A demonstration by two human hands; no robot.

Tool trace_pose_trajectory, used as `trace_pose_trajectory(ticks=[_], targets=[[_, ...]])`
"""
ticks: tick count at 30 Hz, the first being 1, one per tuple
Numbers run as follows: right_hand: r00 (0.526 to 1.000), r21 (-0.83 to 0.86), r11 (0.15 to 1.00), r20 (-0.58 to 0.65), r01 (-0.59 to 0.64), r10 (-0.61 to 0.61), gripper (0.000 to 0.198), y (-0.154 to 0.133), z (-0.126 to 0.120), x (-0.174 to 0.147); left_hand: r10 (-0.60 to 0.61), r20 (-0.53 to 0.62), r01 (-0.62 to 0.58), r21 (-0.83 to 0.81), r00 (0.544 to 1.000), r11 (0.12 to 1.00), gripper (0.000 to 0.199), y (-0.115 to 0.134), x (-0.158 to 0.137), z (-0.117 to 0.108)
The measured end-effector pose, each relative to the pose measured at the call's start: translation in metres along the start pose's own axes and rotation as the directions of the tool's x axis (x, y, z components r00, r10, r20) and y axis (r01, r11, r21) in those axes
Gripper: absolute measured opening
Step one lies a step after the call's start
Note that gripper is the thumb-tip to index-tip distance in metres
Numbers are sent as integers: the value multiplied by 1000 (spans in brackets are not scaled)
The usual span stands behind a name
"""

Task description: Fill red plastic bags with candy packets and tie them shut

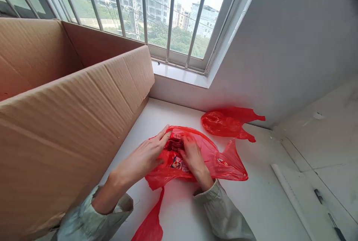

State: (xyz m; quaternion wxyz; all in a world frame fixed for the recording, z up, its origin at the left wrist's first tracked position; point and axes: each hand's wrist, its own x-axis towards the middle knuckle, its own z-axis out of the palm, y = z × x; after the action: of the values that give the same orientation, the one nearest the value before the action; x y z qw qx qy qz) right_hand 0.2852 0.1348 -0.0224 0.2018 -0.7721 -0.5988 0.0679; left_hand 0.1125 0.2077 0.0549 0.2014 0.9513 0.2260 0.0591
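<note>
A red plastic bag [205, 151] lies spread open on the white tabletop. Small red printed packets [176, 147] show in its mouth, and one wrapper [176, 162] bears a cartoon figure. My left hand [149, 151] rests at the bag's left side, fingers stretched along the rim and thumb apart. Inside the opening, my right hand [192, 154] has its fingers curled down against the packets. Its fingertips are partly hidden, so what they pinch is unclear.
A big cardboard box [112, 91] stands at the left. Another red plastic bag [229, 121] lies crumpled by the wall, and a red plastic strip [151, 222] hangs near the front. Beyond the table's right side are a white tube [291, 200] and a screwdriver-like tool [337, 228].
</note>
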Motion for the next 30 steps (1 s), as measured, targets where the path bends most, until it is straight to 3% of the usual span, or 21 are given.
trace_pose_trajectory(ticks=[7, 11, 15, 17, 19, 20, 22, 26, 30], targets=[[1000, -61, 998, 10, 18, -17, 33, -16, -26, 1, 14, -107, -8, 55, 994, 998, 46, -18, 12, -7], [1000, -12, 1000, 23, 0, 1, 24, -4, -56, -9, 60, -34, -60, 9, 998, 998, 53, -12, 8, -10], [999, 111, 994, -40, -19, 24, 26, 23, -107, -34, 81, 4, -81, -61, 997, 995, 63, -1, -1, -10], [975, 277, 955, -159, -109, 158, 22, 48, -131, -50, 74, 11, -72, -94, 997, 993, 59, 5, -3, -13], [893, 292, 918, -281, -269, 351, 21, 80, -144, -65, 73, 18, -70, -126, 997, 990, 57, 11, -4, -16], [862, 262, 894, -269, -363, 429, 22, 96, -146, -70, 79, 11, -77, -133, 997, 988, 58, 13, -3, -17], [841, 197, 841, -110, -504, 530, 26, 126, -140, -77, 99, 1, -98, -143, 995, 985, 63, 15, -3, -18], [859, 219, 831, 144, -512, 491, 25, 149, -112, -72, 111, -17, -112, -138, 994, 984, 69, 11, -5, -15], [848, 249, 813, 223, -527, 481, 10, 143, -88, -58, 152, -47, -157, -141, 987, 977, 68, 3, -5, -15]])
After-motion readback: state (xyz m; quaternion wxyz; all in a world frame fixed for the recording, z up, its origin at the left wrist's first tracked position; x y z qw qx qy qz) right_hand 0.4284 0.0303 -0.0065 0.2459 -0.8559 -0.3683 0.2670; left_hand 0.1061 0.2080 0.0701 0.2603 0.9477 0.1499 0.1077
